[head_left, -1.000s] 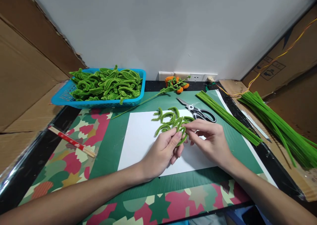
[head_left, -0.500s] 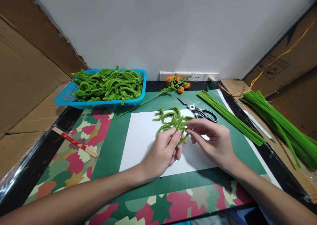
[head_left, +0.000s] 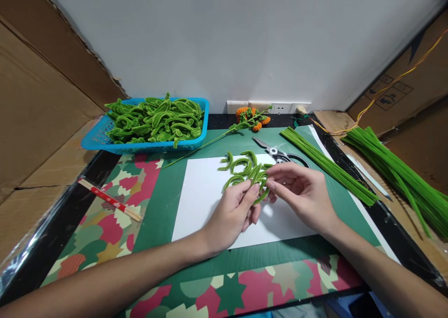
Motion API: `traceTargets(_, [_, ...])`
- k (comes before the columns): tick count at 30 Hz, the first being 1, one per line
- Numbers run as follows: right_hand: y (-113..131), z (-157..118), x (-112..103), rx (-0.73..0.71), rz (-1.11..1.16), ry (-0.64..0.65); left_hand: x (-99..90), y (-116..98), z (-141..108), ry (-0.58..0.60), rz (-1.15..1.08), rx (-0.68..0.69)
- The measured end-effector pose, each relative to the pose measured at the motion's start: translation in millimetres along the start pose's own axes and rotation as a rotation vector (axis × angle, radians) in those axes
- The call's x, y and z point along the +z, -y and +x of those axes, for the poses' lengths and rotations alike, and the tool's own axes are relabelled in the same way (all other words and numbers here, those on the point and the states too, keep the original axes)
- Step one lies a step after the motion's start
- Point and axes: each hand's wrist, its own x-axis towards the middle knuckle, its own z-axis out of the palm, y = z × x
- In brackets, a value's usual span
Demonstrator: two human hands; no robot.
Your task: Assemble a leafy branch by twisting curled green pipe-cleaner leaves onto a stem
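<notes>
Between the thumb and fingers of my left hand (head_left: 231,213) is a bent green pipe-cleaner piece (head_left: 258,174), with curved strands fanning out above the thumb. My right hand (head_left: 308,196) has its thumb and forefinger closed on the right side of the same piece; the fingertips partly cover the contact. Just beyond, several loose curved green pipe-cleaner pieces (head_left: 240,165) lie on a white sheet of paper (head_left: 196,196). Scissors (head_left: 275,152) lie slightly open behind my right hand, which hides part of their handles.
A blue basket (head_left: 147,147) heaped with bent green pieces stands back left. An orange-flowered stem (head_left: 224,133) lies behind the paper. Straight green pipe cleaners (head_left: 329,166) and a larger bundle (head_left: 395,173) are at right, near a white, pen-like tool (head_left: 369,177). Wrapped chopsticks (head_left: 110,200) lie left.
The view has shifted slightly, moving the scene a little to the right. My right fingers have moved slightly at the piece's right side; my left hand keeps its grip.
</notes>
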Motion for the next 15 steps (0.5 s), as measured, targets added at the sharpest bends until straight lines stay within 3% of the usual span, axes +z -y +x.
traceTargets(8, [1.1,6.0,-3.5,0.105,-0.077,0.142,-1.0,-1.7,1.8,-0.013,-0.105,0.022])
traceTargets(11, [1.2,2.6,-2.9,0.033,-0.168,0.109,-1.6,1.2,2.2,0.002,-0.107,0.006])
traceTargets(15, [2.9,-2.2,-4.2,-0.164,-0.362,0.147,-1.9,3.5,2.4,0.057,-0.212,-0.034])
